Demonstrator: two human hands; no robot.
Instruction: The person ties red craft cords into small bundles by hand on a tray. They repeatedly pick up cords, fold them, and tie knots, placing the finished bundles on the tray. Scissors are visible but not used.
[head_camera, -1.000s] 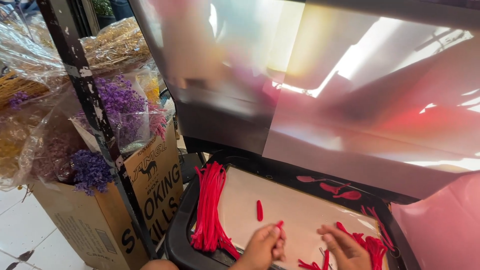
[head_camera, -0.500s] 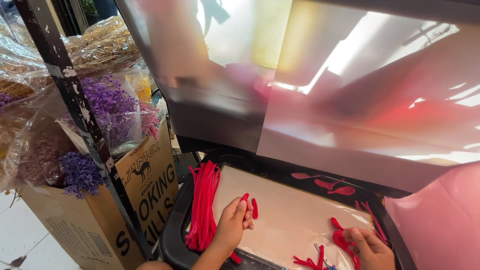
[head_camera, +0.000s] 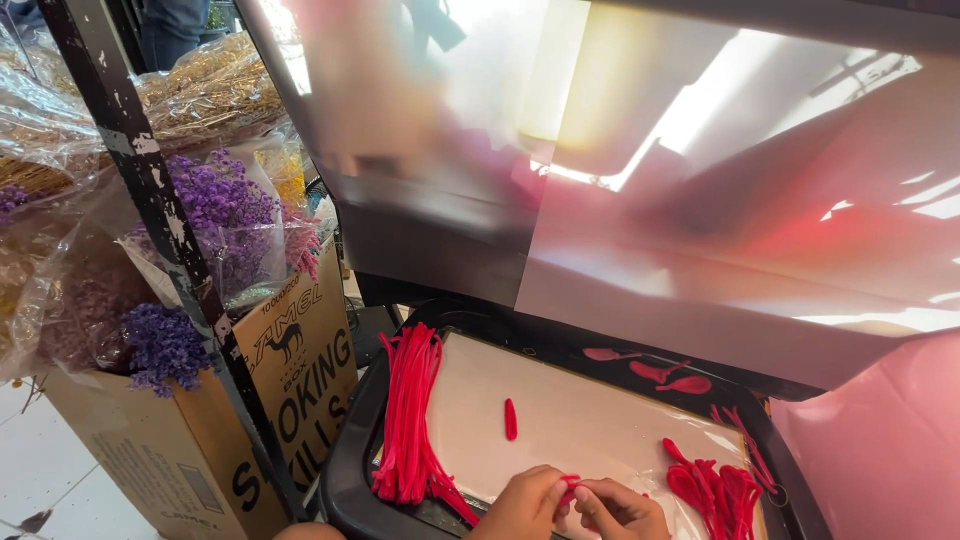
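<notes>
- Low at the frame's bottom centre, left hand and right hand meet, fingertips pinched together on a small red balloon.
- Both rest over the pale tray sheet, between the long red balloon bundle on the left and a red balloon heap on the right.

A small red balloon piece is pinched between the fingertips of both hands, low over the pale sheet in the black tray. It is limp, uninflated and mostly hidden by the fingers.

Both hands bare, no gloves/rings; no sleeves vis.
</notes>
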